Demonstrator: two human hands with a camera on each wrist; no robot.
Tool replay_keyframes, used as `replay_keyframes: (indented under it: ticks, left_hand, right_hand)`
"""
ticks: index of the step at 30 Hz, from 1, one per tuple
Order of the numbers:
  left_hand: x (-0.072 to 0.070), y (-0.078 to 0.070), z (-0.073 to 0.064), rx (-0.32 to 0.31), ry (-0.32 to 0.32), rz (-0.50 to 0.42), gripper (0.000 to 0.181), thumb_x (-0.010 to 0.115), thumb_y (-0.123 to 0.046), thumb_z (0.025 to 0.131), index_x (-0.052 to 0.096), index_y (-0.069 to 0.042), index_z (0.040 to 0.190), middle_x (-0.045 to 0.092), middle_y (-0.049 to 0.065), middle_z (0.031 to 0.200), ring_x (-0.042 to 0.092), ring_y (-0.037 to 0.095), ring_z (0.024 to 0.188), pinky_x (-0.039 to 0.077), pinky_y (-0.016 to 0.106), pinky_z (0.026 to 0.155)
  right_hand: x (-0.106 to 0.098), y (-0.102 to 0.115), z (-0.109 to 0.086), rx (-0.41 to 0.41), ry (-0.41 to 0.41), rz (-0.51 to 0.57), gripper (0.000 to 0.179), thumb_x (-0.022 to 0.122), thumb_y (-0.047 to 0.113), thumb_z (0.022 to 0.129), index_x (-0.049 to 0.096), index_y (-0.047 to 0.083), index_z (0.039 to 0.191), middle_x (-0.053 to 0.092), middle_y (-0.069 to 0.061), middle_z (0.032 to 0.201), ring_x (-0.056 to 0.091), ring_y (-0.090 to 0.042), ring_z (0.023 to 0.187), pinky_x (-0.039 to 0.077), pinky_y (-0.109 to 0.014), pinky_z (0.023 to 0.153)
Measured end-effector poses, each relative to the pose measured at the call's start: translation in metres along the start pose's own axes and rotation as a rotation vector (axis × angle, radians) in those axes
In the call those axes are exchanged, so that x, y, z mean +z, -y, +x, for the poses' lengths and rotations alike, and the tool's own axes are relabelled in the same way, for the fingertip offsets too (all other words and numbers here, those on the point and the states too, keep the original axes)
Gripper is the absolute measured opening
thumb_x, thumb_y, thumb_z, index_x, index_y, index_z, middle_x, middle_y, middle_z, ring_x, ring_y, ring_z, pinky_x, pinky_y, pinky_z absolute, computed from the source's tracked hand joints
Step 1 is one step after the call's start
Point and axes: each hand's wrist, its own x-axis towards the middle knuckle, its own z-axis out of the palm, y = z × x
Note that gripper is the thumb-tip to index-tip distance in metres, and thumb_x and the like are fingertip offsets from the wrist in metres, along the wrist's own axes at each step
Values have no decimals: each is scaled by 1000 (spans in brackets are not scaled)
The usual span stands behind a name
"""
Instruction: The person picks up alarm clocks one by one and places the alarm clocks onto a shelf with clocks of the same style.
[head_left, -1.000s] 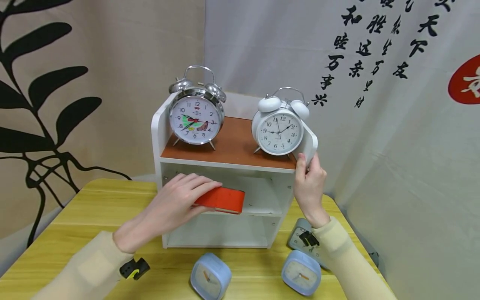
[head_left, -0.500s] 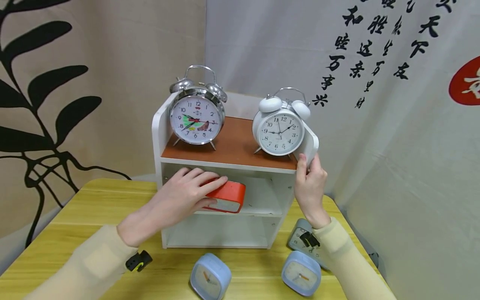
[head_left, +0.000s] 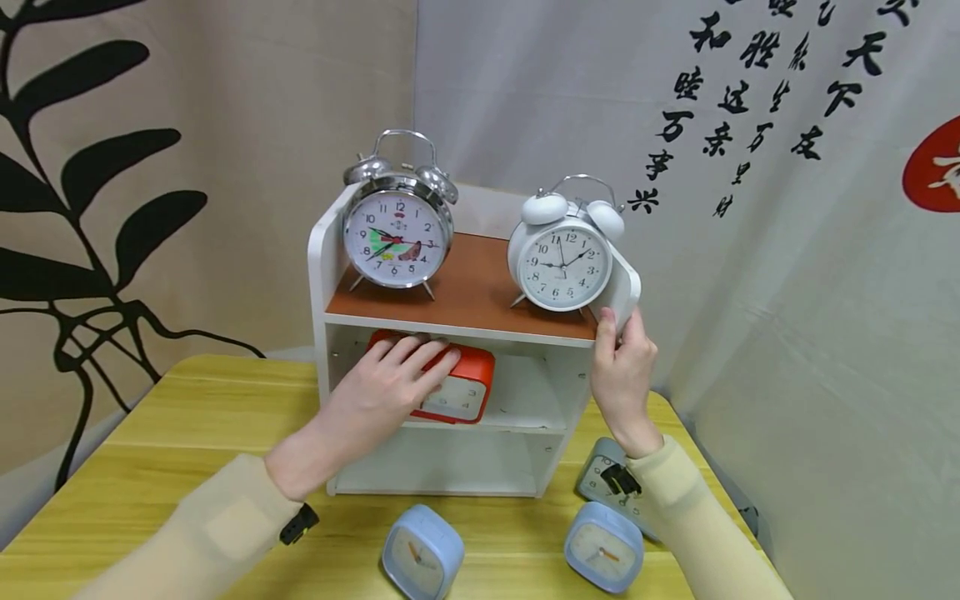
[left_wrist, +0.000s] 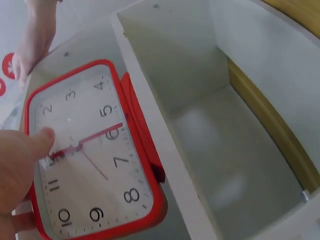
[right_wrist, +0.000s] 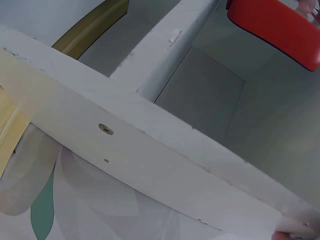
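Red clock is gripped by left hand at front of white shelf's middle compartment, thumb on face, fingers bent over top. Shelf's right panel is pinched by right hand. Silver clock placed on top at left, white clock at right.

Backdrop: beige cloth on the left, black plant print; pale grey cloth on the right, soft folds, black Chinese calligraphy, red disc at right edge. Yellow wood-grain table in front. Light's diffuse. Right wrist view: pale leaf-patterned surface, floor or cloth unclear.
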Motion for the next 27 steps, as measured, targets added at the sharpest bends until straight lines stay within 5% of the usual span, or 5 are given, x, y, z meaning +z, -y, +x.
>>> replay_keyframes:
  ticks: [10, 27]
  left_hand:
    - [7, -8, -3, -26, -27, 5, 56, 85, -2, 82, 69, -18, 133, 75, 11, 124, 72, 33, 111, 64, 44, 85]
    - [9, 6, -10, -88, 22, -30, 53, 83, 2, 83, 70, -16, 132, 75, 10, 125, 71, 33, 110, 62, 47, 92]
  right_hand:
    - [2, -1, 1, -6, -23, -21, 31, 52, 16, 110, 64, -11, 118, 69, -24, 82, 49, -13, 61, 35, -11, 54]
    - [1, -1, 0, -3, -19, -12, 32, 51, 16, 110, 64, -10, 124, 71, -25, 87, 49, -12, 61, 35, -10, 54]
